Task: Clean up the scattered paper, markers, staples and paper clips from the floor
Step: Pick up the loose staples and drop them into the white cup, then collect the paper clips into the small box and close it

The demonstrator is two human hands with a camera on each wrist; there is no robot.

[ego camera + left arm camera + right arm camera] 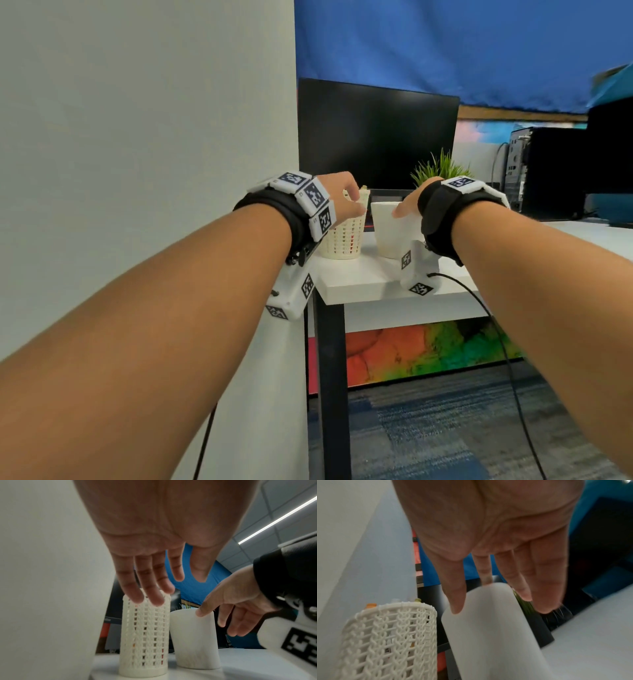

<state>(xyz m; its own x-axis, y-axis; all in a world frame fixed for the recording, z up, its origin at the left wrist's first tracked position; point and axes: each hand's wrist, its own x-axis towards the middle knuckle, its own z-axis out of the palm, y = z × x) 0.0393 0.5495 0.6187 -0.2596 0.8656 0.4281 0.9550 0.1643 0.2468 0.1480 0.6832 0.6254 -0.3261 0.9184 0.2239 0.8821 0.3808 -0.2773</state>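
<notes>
A white mesh holder (342, 240) and a plain white cup (390, 233) stand side by side at the corner of a white table (359, 279). My left hand (352, 205) hovers over the mesh holder (144, 635), its straight fingertips (147, 597) touching the rim. Marker ends (371, 605) poke out of the mesh holder (390, 635), and coloured barrels show through the lattice. My right hand (402, 209) is open around the top of the cup (488, 635); its thumb (202, 611) rests against the near rim and its fingers reach past the far side. Neither hand carries anything.
A white partition wall (137, 137) stands close on the left. Behind the cups are a dark monitor (376, 137) and a small green plant (442, 168); a computer tower (548, 171) sits far right. A black table leg (330, 377) and blue carpet (445, 428) lie below.
</notes>
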